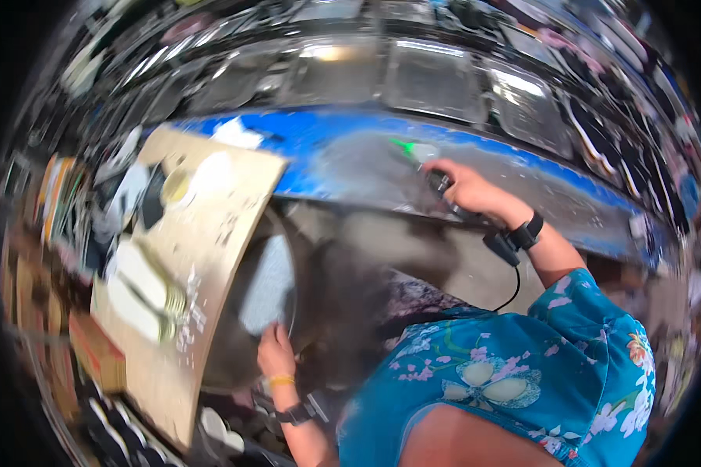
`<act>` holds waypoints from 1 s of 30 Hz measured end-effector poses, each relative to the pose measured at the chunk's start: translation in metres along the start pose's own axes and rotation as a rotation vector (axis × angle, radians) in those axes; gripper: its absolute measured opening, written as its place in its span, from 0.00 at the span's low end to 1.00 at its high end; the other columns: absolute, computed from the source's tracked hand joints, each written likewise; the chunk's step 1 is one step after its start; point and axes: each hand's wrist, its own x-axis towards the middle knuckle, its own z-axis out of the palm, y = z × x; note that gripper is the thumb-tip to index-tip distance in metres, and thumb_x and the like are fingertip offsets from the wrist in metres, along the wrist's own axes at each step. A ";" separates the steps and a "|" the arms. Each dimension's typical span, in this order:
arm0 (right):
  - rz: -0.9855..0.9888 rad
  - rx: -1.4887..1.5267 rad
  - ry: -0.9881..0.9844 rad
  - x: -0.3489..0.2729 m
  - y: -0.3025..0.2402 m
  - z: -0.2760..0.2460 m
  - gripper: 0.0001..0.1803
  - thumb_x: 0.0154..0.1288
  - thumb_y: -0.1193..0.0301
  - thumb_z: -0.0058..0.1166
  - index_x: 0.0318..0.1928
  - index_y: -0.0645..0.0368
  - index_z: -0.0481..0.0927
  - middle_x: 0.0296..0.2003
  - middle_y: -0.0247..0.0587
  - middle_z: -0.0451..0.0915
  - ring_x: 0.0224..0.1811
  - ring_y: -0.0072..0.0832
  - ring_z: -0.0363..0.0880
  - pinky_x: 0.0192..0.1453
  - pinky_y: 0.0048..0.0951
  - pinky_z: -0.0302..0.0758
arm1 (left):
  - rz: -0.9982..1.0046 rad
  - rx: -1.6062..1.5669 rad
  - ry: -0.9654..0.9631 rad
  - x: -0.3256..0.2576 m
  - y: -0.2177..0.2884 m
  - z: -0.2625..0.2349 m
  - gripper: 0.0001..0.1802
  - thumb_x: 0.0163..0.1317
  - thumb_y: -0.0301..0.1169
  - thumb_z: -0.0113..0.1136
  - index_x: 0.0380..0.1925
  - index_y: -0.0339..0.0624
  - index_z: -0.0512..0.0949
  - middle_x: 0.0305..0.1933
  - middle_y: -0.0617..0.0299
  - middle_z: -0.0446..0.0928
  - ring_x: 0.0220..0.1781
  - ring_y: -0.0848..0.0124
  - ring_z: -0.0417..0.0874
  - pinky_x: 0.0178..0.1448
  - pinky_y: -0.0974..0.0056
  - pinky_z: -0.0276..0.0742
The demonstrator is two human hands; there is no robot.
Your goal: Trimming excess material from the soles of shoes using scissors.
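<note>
Two hands were at work. The right hand [469, 191] was clenched around a dark tool [442, 184] with a trailing cord [512, 289], its green tip [403, 145] just beyond the fingers, over a blue panel [343, 148]. The left hand [275, 352] had its fingers pressed on a grey disc [266, 284]; whether they gripped it could not be told. A board [210, 233] lay beside those fingers.

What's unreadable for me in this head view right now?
- Tool in the right hand: body hidden by the fingers, green tip motion-blurred.
- Round grey piece touched by the left hand: smeared, kind unclear.
- Items on the board: blurred.
- Shelves at the rim: fisheye-warped.
</note>
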 end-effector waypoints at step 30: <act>-0.667 -0.195 -0.410 -0.029 -0.141 0.339 0.35 0.45 0.85 0.54 0.58 0.52 0.67 0.39 0.52 0.79 0.42 0.39 0.80 0.45 0.27 0.72 | -0.296 -0.207 0.353 -0.209 -0.128 -0.094 0.15 0.55 0.33 0.58 0.41 0.37 0.75 0.47 0.51 0.74 0.52 0.53 0.73 0.56 0.56 0.68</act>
